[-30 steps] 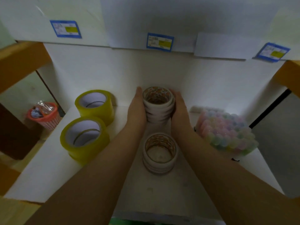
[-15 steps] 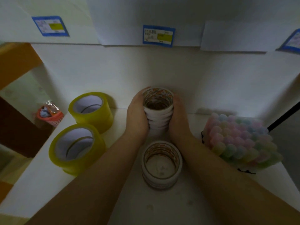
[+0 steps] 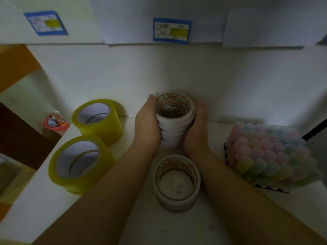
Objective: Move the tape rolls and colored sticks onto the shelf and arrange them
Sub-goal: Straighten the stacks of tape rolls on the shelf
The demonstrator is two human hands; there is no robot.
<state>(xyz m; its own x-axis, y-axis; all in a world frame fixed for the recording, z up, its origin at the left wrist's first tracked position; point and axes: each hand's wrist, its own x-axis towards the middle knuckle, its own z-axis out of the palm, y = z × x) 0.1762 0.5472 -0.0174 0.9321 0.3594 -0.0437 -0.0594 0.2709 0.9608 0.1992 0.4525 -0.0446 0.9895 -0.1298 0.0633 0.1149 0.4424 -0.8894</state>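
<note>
Near the shelf's (image 3: 44, 200) back edge, we cup the white tape stack (image 3: 175, 121) between left hand (image 3: 146, 126) and right hand (image 3: 195, 133); loose, light rolls likely slide, so squeeze low on both sides.

Dim, greenish light is filling the shelf (image 3: 177, 227), leaving the forearms nearly in silhouette. A brighter patch is glowing on the back wall (image 3: 247, 96) at right. Wide-angle distortion is bending the edges, and the colored sticks (image 3: 269, 154) are looking soft and hazy.
</note>
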